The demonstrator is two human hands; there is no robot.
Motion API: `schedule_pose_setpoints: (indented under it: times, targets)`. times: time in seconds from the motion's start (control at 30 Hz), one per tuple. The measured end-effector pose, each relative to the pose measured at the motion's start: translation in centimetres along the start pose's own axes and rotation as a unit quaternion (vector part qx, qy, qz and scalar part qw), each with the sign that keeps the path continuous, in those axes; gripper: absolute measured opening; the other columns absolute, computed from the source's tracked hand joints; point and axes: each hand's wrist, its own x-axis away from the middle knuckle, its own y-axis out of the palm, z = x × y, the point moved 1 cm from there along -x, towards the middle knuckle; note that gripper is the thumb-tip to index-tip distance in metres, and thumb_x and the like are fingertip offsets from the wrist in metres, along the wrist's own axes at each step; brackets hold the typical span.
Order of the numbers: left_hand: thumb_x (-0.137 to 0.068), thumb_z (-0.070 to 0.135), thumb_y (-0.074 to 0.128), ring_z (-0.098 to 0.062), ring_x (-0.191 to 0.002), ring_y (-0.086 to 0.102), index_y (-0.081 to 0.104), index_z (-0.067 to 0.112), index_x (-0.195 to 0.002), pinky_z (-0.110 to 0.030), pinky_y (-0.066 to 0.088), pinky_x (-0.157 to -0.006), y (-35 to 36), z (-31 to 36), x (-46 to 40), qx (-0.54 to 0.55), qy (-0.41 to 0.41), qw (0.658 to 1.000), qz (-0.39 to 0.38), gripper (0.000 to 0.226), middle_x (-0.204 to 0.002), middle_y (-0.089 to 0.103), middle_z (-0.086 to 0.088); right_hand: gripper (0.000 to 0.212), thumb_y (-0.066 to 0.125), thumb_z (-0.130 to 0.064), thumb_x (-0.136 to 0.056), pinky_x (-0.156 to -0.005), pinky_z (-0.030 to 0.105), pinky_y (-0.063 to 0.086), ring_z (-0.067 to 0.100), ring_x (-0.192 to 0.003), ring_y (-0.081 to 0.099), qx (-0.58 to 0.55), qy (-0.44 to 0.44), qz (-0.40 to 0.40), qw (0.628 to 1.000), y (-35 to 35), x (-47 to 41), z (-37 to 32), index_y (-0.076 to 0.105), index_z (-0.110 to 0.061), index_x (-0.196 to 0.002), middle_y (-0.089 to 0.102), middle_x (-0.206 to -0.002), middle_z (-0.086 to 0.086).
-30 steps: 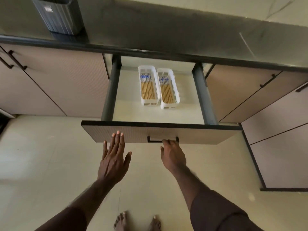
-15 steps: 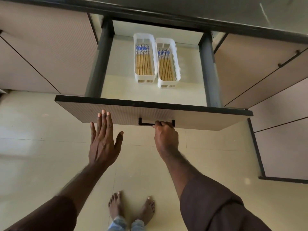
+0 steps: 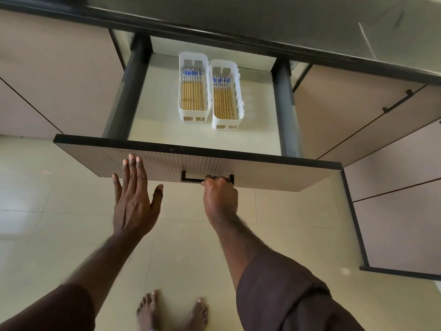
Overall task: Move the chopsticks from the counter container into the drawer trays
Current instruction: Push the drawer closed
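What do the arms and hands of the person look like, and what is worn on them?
Both hands, the left hand and the right hand, are bare: no gloves, rings or watch show. The forearms are uncovered. Loose dark brown sleeves cover the upper arms, ending near the elbows. The cloth is plain, with no markings visible.

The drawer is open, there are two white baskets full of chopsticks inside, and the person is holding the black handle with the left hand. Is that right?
Not quite. In the head view it is the right hand that grips the black drawer handle; the left hand is flat and open by the ribbed drawer front. The two white slotted plastic baskets do hold wooden chopsticks.
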Motion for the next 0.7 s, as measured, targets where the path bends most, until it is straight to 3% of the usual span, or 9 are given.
schedule_pose_setpoints:
  times: [0.7]
  targets:
    - [-0.095,0.045,0.032,-0.027,-0.149,-0.010,-0.005,0.010,-0.153,-0.050,-0.001,-0.121,0.3,0.1,-8.8,0.024,-0.028,0.999,0.016,0.077,-0.162,-0.010,-0.011,0.023,0.071,-0.025,-0.088,-0.071,0.033,0.060,0.020,-0.082,0.070,0.021,0.016,-0.015,1.000,-1.6,-9.3,-0.1,0.069,-0.008,-0.102,0.073,-0.092,0.008]
